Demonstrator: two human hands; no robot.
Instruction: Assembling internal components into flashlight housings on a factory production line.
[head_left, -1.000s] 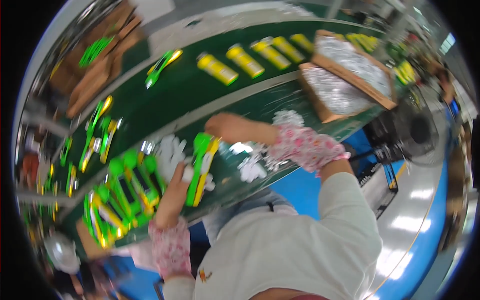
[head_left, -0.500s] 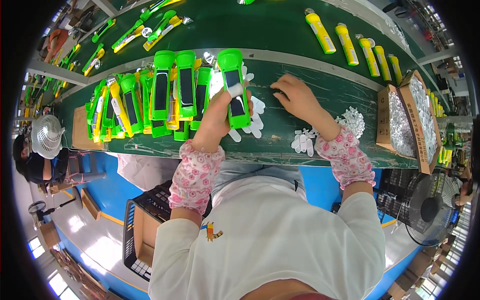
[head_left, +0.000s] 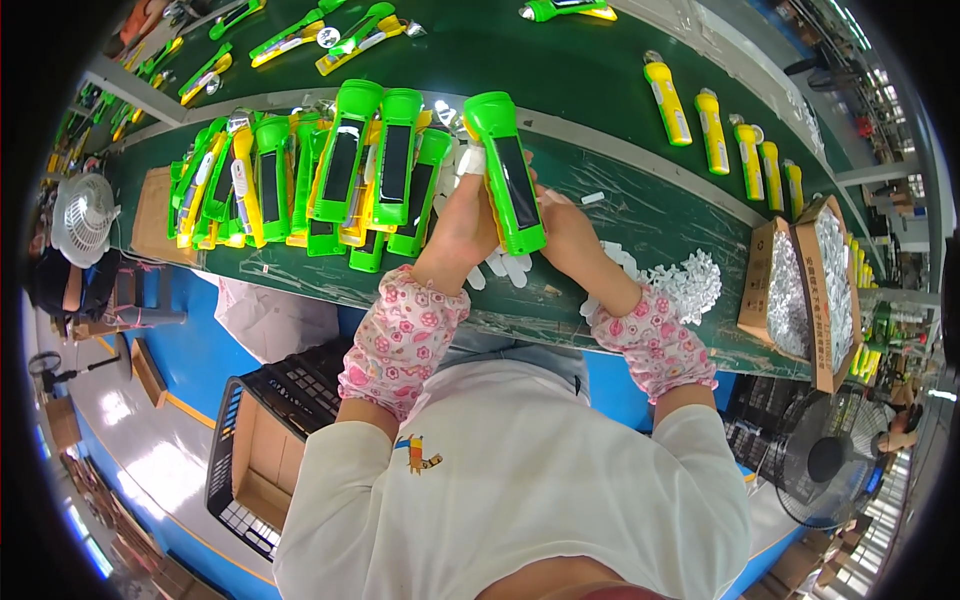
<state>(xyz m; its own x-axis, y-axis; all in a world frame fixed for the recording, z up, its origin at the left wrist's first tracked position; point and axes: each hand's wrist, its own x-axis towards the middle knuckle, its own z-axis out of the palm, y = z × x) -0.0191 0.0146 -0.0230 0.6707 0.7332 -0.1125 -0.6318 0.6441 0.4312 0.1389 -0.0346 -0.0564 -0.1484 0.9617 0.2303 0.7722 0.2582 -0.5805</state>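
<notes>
A green flashlight (head_left: 513, 180) with a dark solar panel along its body is held upright over the table. My left hand (head_left: 466, 228) is closed round its left side, with a white wrap on the thumb. Against the flashlight's right edge, my right hand (head_left: 572, 238) is closed on the body; its fingertips are partly hidden behind it. To the left, a pile of green and yellow flashlights (head_left: 345, 160) leans together. White oval pieces (head_left: 513, 268) lie under and beside my hands. A heap of small white parts (head_left: 690, 285) lies right of my right forearm.
An open cardboard box (head_left: 783, 300) of silvery-white pieces stands at the table's right end. Beyond the metal rail (head_left: 640, 185), yellow flashlights (head_left: 713, 130) lie on a green surface. A black crate (head_left: 232, 480) with cardboard inside is low on the left, a fan (head_left: 830, 455) low on the right.
My right hand has moved left from above the table to the flashlight. The flashlight has tilted slightly in my left hand. The whole view has shifted somewhat.
</notes>
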